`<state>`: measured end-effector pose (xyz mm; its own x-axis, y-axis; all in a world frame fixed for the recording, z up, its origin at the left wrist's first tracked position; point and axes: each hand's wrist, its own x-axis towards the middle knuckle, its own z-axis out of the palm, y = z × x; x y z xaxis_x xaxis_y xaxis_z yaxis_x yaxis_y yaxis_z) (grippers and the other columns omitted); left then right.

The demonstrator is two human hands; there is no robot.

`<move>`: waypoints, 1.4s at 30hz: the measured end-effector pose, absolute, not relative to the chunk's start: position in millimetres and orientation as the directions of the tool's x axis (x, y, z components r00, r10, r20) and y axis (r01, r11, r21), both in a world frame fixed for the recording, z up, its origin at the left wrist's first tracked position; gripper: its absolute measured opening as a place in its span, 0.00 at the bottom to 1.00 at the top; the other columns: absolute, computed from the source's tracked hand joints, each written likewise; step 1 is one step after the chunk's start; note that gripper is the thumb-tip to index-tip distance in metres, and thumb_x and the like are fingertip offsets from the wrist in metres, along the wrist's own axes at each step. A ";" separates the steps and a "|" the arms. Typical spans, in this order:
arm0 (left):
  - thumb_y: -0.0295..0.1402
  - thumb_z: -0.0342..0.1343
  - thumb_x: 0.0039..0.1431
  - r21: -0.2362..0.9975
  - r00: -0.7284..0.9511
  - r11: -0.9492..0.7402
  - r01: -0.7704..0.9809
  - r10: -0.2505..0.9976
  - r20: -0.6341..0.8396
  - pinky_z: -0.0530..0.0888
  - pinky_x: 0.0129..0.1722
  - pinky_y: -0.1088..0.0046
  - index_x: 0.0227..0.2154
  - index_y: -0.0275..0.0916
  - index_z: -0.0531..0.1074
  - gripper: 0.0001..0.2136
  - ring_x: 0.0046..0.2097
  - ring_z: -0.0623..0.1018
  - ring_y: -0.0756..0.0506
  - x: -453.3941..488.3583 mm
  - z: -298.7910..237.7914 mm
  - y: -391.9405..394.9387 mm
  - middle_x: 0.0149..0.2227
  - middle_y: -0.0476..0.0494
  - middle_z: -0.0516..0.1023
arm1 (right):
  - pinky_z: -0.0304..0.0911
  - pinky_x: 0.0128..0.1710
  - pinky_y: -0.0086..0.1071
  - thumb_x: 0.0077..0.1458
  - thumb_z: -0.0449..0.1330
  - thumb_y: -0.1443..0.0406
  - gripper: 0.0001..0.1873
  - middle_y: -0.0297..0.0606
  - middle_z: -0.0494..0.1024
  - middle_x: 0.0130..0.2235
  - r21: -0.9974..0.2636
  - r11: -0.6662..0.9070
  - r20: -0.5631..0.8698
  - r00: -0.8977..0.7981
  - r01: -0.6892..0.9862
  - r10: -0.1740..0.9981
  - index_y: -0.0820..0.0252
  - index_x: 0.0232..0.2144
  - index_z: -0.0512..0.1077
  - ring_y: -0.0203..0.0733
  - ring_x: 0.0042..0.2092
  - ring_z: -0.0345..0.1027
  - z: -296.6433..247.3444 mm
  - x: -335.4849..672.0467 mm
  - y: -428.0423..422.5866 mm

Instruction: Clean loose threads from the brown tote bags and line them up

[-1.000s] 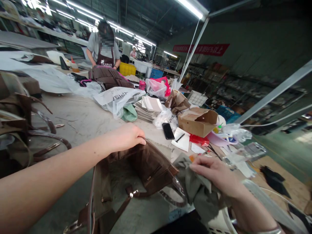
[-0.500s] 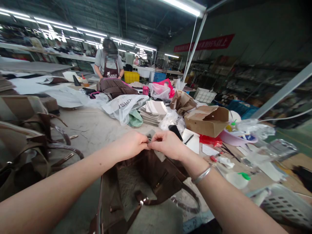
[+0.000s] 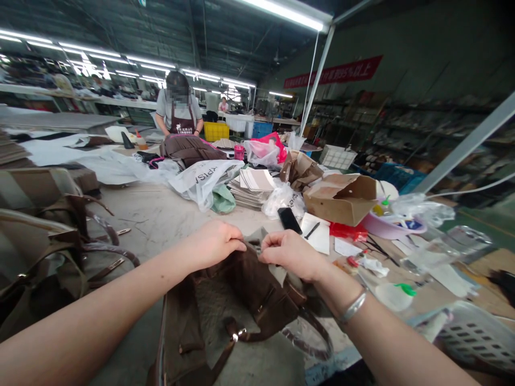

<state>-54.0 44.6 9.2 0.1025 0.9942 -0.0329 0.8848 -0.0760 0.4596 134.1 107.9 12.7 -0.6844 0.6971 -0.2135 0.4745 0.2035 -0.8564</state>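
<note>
A brown handbag (image 3: pixel 249 292) lies open before me, with its grey lining showing and a strap with a metal clasp across its front. My left hand (image 3: pixel 221 244) is closed on the bag's far upper edge, thumb against the fingers. Just to the right, my right hand (image 3: pixel 287 252) pinches a grey piece of lining fabric (image 3: pixel 257 236) that sticks up at the same edge. A small gap separates the two hands. The bag's curved handle (image 3: pixel 317 332) hangs at the right, below my right wrist.
More brown bags (image 3: pixel 48 241) stand at the left. Beyond my hands are a phone (image 3: pixel 289 220), a pen on white paper, a stack of cards (image 3: pixel 253 187) and a cardboard box (image 3: pixel 341 198). A plastic basket (image 3: pixel 470 338) sits at the right. A co-worker (image 3: pixel 179 110) stands across the table.
My right hand has moved right and slightly down, away from my left hand, which stays near the same spot. More of the grey fabric and the bag's edge shows between them.
</note>
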 end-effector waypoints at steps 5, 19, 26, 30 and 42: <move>0.39 0.49 0.55 0.441 0.120 -0.100 0.892 0.993 -0.018 0.60 0.27 0.77 0.25 0.40 0.75 0.12 0.27 0.70 0.50 -53.3 11.9 43.2 0.24 0.50 0.75 | 0.45 0.20 0.24 0.39 0.58 0.67 0.03 0.25 0.61 0.18 -0.840 0.162 -0.266 -0.654 0.517 0.709 0.61 0.21 0.68 0.29 0.22 0.50 12.4 169.6 97.0; 0.41 0.48 0.56 0.456 0.117 -0.080 0.886 0.992 -0.054 0.64 0.32 0.77 0.30 0.42 0.76 0.13 0.30 0.73 0.50 -56.5 10.8 42.0 0.29 0.51 0.78 | 0.59 0.43 0.35 0.52 0.57 0.58 0.14 0.38 0.75 0.40 -0.841 0.133 -0.213 -0.548 0.524 0.809 0.58 0.38 0.74 0.43 0.42 0.66 -11.7 260.9 105.7; 0.42 0.48 0.57 0.439 0.120 -0.088 0.894 0.992 -0.046 0.65 0.34 0.78 0.31 0.42 0.76 0.13 0.33 0.74 0.50 -55.4 13.6 38.5 0.32 0.50 0.79 | 0.63 0.37 0.32 0.51 0.58 0.52 0.17 0.37 0.75 0.34 -0.944 0.040 -0.132 -0.485 0.327 0.865 0.60 0.34 0.72 0.41 0.36 0.67 -36.2 249.5 95.7; 0.42 0.47 0.57 0.408 0.124 -0.093 0.908 0.991 -0.051 0.65 0.35 0.78 0.32 0.42 0.76 0.14 0.33 0.74 0.49 -55.5 13.4 40.5 0.32 0.50 0.79 | 0.59 0.28 0.27 0.46 0.63 0.55 0.16 0.33 0.71 0.28 -0.955 0.097 -0.077 -0.549 0.282 0.832 0.60 0.32 0.70 0.35 0.29 0.63 -16.1 234.7 86.9; 0.40 0.48 0.57 0.434 0.144 -0.096 0.896 0.986 -0.078 0.63 0.30 0.78 0.30 0.43 0.76 0.13 0.30 0.73 0.50 -54.9 16.2 43.8 0.29 0.52 0.78 | 0.55 0.24 0.25 0.49 0.61 0.57 0.11 0.32 0.70 0.25 -0.831 0.373 -0.012 -0.683 0.413 0.730 0.60 0.27 0.73 0.33 0.27 0.60 4.3 197.0 86.8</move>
